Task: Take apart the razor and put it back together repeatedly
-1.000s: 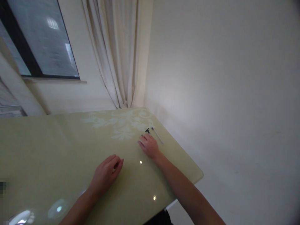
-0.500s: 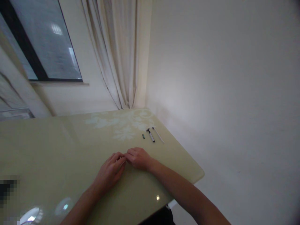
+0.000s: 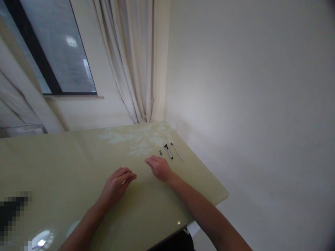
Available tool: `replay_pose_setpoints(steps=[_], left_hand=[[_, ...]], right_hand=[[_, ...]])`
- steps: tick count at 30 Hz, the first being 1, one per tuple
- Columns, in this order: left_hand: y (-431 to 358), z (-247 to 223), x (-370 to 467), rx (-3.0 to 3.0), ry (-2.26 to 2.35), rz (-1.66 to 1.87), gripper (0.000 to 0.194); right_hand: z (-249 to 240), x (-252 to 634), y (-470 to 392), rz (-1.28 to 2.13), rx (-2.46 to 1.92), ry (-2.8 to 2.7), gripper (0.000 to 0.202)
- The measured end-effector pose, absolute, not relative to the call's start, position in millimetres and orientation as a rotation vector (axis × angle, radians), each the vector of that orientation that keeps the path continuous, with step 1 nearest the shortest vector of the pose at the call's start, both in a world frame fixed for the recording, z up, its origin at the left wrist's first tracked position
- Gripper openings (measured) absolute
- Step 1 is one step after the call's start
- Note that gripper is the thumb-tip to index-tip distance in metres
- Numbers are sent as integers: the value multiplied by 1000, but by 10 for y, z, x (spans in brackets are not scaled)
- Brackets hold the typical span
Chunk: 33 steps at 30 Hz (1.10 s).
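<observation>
My left hand [image 3: 117,183] hovers over the table with thumb and fingertips pinched together; whatever may be between them is too small to make out. Farther right and a little higher, my right hand [image 3: 160,168] has its fingers pressed together, and their inner side is hidden. Just beyond it lies a small dark piece with a greenish face [image 3: 160,152]. To the right of that piece rests a razor [image 3: 168,152] with a dark head and pale handle. A white toothbrush [image 3: 178,152] with a dark head lies beside the razor.
The pale green glossy table [image 3: 146,216] has its right edge near a white wall [image 3: 248,104]. Curtains [image 3: 131,62] and a window [image 3: 60,45] stand behind it. A dark pixelated patch covers the lower left corner.
My hands have come apart from where their fingertips met. The left moved left; the right moved up and slightly right toward the small piece. The view shifted slightly.
</observation>
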<state>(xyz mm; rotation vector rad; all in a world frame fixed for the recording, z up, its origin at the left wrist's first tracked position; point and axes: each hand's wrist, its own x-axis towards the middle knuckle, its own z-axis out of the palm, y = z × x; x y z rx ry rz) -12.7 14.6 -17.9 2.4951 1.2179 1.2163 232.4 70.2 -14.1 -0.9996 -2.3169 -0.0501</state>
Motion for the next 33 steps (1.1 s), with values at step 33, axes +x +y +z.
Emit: replay_pose_setpoints(steps=[33], left_hand=[[1304, -221, 523, 2177, 1716, 644, 38]], right_hand=[[-358, 3004, 1097, 221, -1701, -1865, 25]])
